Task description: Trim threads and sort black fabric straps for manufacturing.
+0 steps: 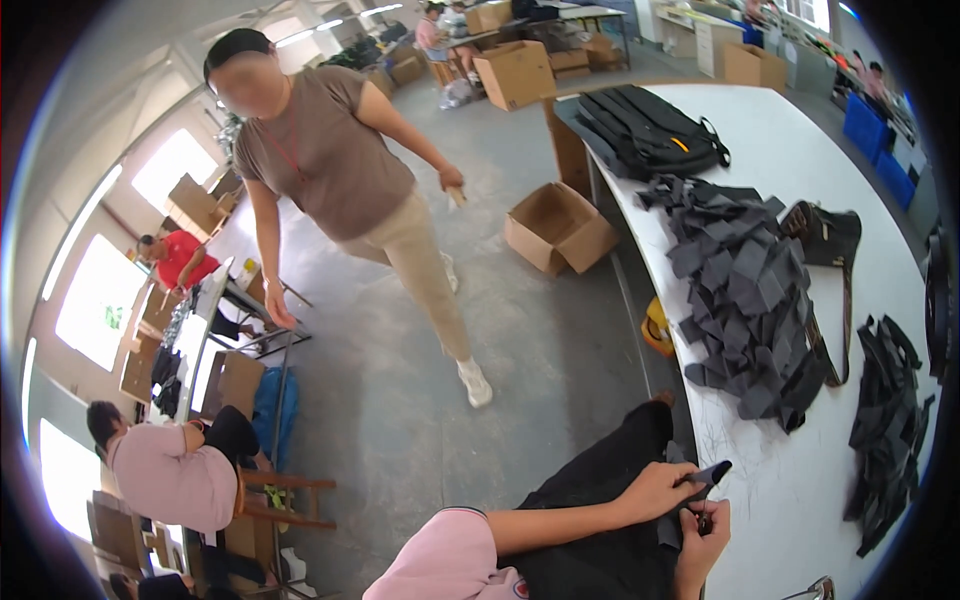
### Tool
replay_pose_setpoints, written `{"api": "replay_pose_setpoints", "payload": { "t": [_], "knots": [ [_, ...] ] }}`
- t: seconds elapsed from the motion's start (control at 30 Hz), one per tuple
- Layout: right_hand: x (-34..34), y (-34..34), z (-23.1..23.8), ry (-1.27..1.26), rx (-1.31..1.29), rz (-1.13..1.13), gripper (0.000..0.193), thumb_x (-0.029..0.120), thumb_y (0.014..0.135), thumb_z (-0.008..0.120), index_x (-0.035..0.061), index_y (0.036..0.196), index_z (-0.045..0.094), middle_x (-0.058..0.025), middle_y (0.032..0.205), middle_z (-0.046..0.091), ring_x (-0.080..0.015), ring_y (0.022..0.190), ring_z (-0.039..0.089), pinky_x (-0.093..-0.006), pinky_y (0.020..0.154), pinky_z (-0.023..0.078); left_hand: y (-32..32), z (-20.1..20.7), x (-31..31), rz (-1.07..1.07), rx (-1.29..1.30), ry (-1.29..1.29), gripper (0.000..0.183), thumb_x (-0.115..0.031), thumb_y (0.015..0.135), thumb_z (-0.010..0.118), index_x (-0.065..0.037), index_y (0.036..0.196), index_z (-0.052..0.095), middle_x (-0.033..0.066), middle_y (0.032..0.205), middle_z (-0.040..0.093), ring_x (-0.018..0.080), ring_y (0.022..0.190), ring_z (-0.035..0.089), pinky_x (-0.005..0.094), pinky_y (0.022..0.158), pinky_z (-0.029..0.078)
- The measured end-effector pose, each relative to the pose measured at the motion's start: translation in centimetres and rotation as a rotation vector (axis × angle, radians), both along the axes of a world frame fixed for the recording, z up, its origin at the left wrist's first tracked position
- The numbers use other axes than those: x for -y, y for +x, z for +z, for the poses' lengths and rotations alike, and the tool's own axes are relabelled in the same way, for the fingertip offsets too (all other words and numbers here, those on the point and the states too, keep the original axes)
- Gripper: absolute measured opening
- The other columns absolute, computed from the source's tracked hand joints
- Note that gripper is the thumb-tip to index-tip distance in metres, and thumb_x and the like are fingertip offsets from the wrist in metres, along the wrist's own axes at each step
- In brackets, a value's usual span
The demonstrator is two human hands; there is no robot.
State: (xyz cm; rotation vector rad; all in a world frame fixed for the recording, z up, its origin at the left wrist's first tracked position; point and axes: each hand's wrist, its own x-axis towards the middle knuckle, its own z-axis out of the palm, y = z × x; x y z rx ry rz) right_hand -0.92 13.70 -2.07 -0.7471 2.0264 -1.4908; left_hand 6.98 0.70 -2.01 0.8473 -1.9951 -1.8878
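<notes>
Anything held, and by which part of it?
Left grip: grey cloth, pinched near one end. Right grip: seemingly a small dark thing; its kind and hold point can't be told.

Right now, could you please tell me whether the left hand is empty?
No, the left hand holds a dark grey fabric piece beside the white table.

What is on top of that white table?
The white table holds a black backpack, a heap of grey pieces, a small dark bag and a smaller grey pile, among other things. What lies beneath the heap is covered.
</notes>
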Motion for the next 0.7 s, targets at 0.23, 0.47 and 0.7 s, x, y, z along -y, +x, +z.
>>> {"api": "replay_pose_setpoints", "payload": {
  "t": [0.23, 0.47, 0.7],
  "knots": [
    [-0.1, -1.0, -0.2, 0.127, 0.219, 0.108, 0.031, 0.013, 0.079, 0.062, 0.0051, 0.101, 0.042, -0.0068, 0.087, 0.047, -0.0119, 0.073, 0.045, -0.0225, 0.06, 0.039, -0.1, 0.2, -0.1, -0.014, -0.056, -0.088, 0.024, -0.023, 0.087, 0.058, 0.001, 0.087, 0.058, 0.0131, 0.065, 0.055, 0.0144, 0.057, 0.048, 0.0302, 0.057, 0.041],
    [-1.3, 0.3, 3.2, -0.304, 0.183, 0.002, 0.015, -0.002, 0.072, 0.059, 0.0039, 0.068, 0.046, 0.0035, 0.069, 0.039, -0.0064, 0.058, 0.035, -0.0199, 0.055, 0.028, -1.2, 0.5, 0.1, 0.03, -0.05, 0.234, 0.026, -0.023, 0.089, 0.059, 0.001, 0.077, 0.055, -0.0045, 0.063, 0.046, 0.0026, 0.062, 0.038, 0.0245, 0.052, 0.033],
    [-0.1, -1.6, 2.4, -0.075, -0.061, 0.083, 0.009, 0.0, 0.071, 0.068, 0.0032, 0.074, 0.061, -0.0017, 0.072, 0.048, -0.0096, 0.063, 0.045, -0.0249, 0.055, 0.035, -1.7, 0.6, -0.3, 0.034, -0.08, 0.391, 0.022, -0.02, 0.089, 0.057, 0.001, 0.084, 0.062, -0.0054, 0.069, 0.053, 0.0018, 0.067, 0.044, 0.0215, 0.057, 0.038]
  ]
}}
